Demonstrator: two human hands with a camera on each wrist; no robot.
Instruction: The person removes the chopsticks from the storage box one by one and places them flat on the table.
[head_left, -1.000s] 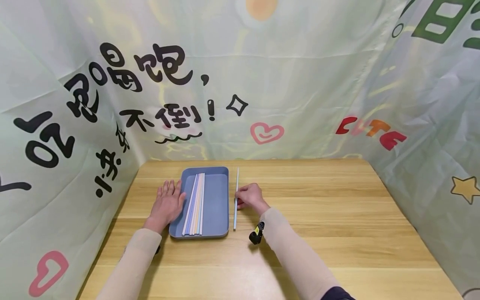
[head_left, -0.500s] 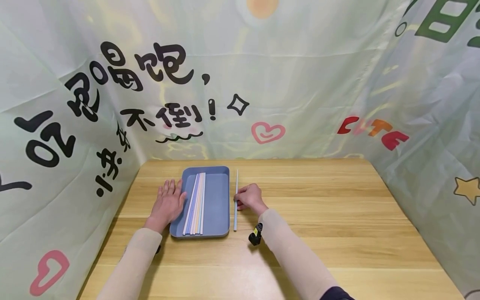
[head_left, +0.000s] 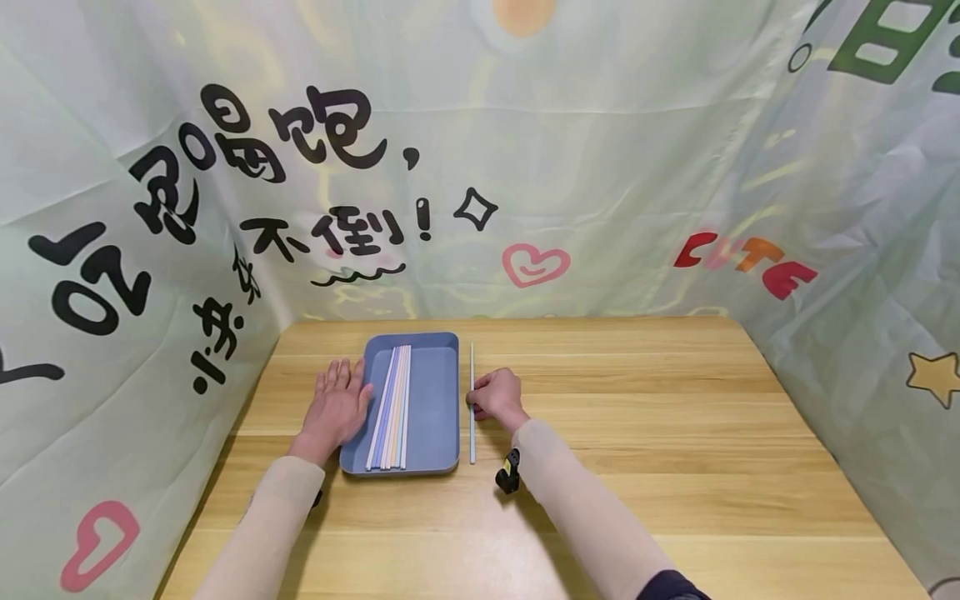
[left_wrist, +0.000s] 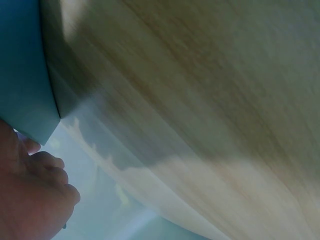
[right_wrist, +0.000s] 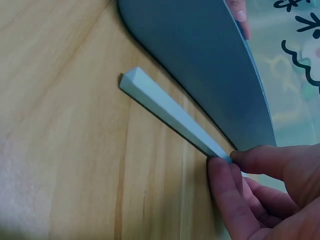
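A blue-grey tray [head_left: 432, 408] lies left of centre on the table, with several pastel chopsticks [head_left: 390, 408] side by side in its left half. Along the tray's left rim rests my left hand [head_left: 337, 408], fingers straight and spread. In the left wrist view that hand [left_wrist: 37, 190] shows at the lower left beside the tray's wall [left_wrist: 25, 70]. To the right of the tray, my right hand [head_left: 497, 395] pinches a pale blue chopstick [head_left: 472, 442] between thumb and fingers. The right wrist view shows this chopstick [right_wrist: 165, 107] close over the wood, roughly parallel to the tray's side.
The wooden table [head_left: 637, 433] stretches out to the right of the hands. Printed cloth walls [head_left: 600, 167] enclose it at the back and both sides. A small black wrist camera [head_left: 508, 472] sits under the right sleeve.
My right hand has shifted slightly toward me with the pale blue chopstick, which now stands straighter beside the tray. The left hand and the tray have stayed in place.
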